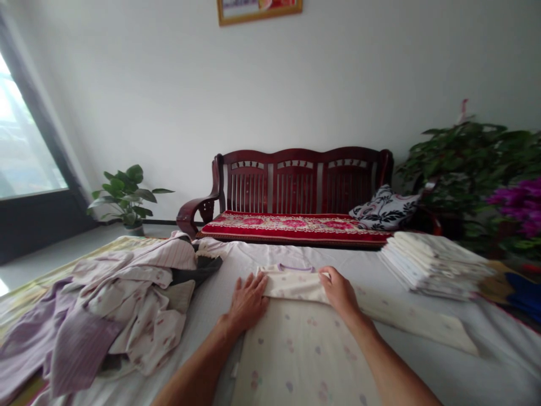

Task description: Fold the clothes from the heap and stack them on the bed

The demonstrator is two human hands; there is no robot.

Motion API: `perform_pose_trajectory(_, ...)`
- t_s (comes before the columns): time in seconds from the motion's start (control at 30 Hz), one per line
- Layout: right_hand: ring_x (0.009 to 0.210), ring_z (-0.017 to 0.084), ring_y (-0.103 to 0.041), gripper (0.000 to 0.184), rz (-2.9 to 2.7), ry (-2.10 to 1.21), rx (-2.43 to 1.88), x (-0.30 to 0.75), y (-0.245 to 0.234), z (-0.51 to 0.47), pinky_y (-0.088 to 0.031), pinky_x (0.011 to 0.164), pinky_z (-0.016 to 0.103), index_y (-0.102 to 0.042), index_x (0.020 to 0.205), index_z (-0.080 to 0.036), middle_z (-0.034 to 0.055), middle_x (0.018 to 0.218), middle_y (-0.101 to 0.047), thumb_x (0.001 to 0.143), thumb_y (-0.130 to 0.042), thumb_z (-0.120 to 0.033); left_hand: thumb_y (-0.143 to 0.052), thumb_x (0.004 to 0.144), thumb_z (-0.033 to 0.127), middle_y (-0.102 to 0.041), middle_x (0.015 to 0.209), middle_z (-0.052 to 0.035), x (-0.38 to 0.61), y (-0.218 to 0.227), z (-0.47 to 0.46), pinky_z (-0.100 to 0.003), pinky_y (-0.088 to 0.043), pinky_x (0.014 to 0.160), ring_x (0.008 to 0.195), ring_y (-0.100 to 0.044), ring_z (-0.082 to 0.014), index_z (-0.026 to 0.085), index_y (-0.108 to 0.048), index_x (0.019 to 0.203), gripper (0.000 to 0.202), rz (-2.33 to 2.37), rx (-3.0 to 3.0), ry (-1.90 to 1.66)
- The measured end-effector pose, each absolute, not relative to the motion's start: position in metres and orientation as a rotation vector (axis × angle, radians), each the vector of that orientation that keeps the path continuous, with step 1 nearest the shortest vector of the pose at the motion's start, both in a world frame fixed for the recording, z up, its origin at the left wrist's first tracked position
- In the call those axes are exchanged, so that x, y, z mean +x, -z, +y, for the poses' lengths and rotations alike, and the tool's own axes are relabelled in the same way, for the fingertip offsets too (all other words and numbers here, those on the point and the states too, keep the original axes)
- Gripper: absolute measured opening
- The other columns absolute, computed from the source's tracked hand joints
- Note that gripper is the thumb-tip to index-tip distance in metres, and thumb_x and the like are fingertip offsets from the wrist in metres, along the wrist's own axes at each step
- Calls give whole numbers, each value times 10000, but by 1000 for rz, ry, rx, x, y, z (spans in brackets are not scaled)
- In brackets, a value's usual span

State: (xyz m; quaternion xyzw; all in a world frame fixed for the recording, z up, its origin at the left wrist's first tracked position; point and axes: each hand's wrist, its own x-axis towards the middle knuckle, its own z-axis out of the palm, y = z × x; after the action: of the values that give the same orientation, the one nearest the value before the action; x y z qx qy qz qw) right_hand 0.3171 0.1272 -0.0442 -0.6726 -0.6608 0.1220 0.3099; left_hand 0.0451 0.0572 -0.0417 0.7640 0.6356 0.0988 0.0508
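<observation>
- Counting from my remote post, I have two bare hands in view and one cream long-sleeved cotton top with small pastel motifs and purple neck trim (pixel 304 344) between them.
- The top lies front and centre, its neck toward the far side; one sleeve crosses the chest, the other stretches out to the right.
- My left hand (pixel 249 301) rests flat with fingers spread, gripping nothing, on the top's left edge by the shoulder.
- My right hand (pixel 339 290) pinches the end of the crossed sleeve between thumb and fingers.
- To the left I have one loose heap of lilac, pale pink and dark grey clothes (pixel 139 304); its pieces overlap too much for me to count.
- To the right stands one neat stack of folded whitish fabric (pixel 435 265), several layers thick.
- Under it all is one white, slightly wrinkled sheet (pixel 215 316).
- Beyond, I see one dark red carved wooden bench (pixel 293 186) with one red floral seat cover (pixel 291 225); black-and-white patterned cushioning (pixel 386 208) sits at its right end.
- One green potted plant (pixel 129 194) stands left, leafy greenery (pixel 477 160) and magenta flowers (pixel 522 206) right, and one gold-framed picture (pixel 260 11) hangs on the pale wall (pixel 296 84).
</observation>
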Motion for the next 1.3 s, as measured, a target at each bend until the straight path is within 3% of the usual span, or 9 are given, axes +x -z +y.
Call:
perform_pose_trajectory(0.2, 914, 214, -700, 325, -1781, -321, -1736, 319, 46, 129, -461, 766, 274, -665, 1200, -241, 59, 1017, -766, 922, -519, -324, -435, 960, 541, -231, 1674, -66, 47, 43, 57, -642, -173, 1196, 1524, -226, -377, 278, -315, 1586, 689, 1937, 2321, -281)
perform_pose_trajectory(0.33, 925, 208, -694, 320, -1774, -300, -1724, 321, 47, 133, -468, 783, 273, -662, 1201, -245, 44, 1005, -759, 917, -540, -329, -344, 1012, 484, -249, 1668, -64, 47, 44, 60, -646, -188, 1187, 1525, -236, -355, 294, -342, 1573, 592, 1999, 2263, -265)
perform_pose_trajectory(0.5, 1065, 217, -654, 321, -1830, -3, -1773, 323, 43, 128, -466, 883, 297, -649, 1218, -235, 81, 1200, -700, 933, -500, -248, -326, 1029, 406, -344, 1631, -83, 56, 38, 63, -647, -247, 1169, 1498, -300, -370, 256, -432, 1527, 531, 2125, 2165, -292)
perform_pose_trajectory(0.6, 1154, 224, -617, 369, -1934, 154, -1628, 310, 37, 120, -447, 1000, 329, -649, 1245, -220, 99, 1261, -675, 962, -413, -205, -308, 1033, 330, -425, 1586, -110, 67, 34, 68, -562, -229, 1213, 1489, -335, -330, 190, -521, 1464, 500, 2162, 2210, -403)
perform_pose_trajectory(0.73, 1407, 255, -444, 475, -2239, 126, -1355, 276, 44, 106, -332, 1180, 419, -546, 1426, -168, 122, 1493, -538, 981, -403, -253, -289, 1036, 297, -437, 1576, -132, 80, 38, 81, -392, -250, 1231, 1483, -361, -250, 128, -467, 1498, 524, 1960, 2380, -514)
perform_pose_trajectory(0.9, 1501, 268, -306, 567, -2521, -19, -1374, 266, 62, 92, -224, 1236, 493, -425, 1537, -216, 91, 1617, -370, 1010, -384, -422, -401, 1002, 440, -335, 1627, -152, 78, 54, 91, -509, -255, 1208, 1516, -269, -336, 153, -402, 1541, 611, 2008, 2350, -338)
perform_pose_trajectory(1.03, 1521, 277, -254, 608, -2526, -44, -1523, 292, 58, 89, -179, 1243, 524, -392, 1555, -191, 102, 1641, -304, 1007, -373, -454, -415, 979, 531, -271, 1655, -140, 68, 60, 92, -570, -206, 1210, 1532, -219, -344, 194, -347, 1572, 686, 2005, 2329, -290)
perform_pose_trajectory(1.2, 1516, 283, -271, 616, -2414, -36, -1691, 326, 59, 86, -224, 1222, 546, -398, 1551, -201, 100, 1642, -303, 1003, -357, -479, -398, 972, 566, -242, 1666, -136, 64, 56, 90, -581, -162, 1219, 1542, -187, -336, 208, -326, 1581, 711, 2003, 2304, -269)
perform_pose_trajectory(1.3, 1478, 279, -353, 558, -2337, 18, -1693, 338, 63, 84, -262, 1205, 520, -478, 1500, -209, 97, 1600, -401, 1005, -356, -434, -398, 972, 555, -240, 1664, -144, 67, 48, 88, -604, -163, 1209, 1539, -194, -343, 214, -335, 1576, 696, 1989, 2291, -237)
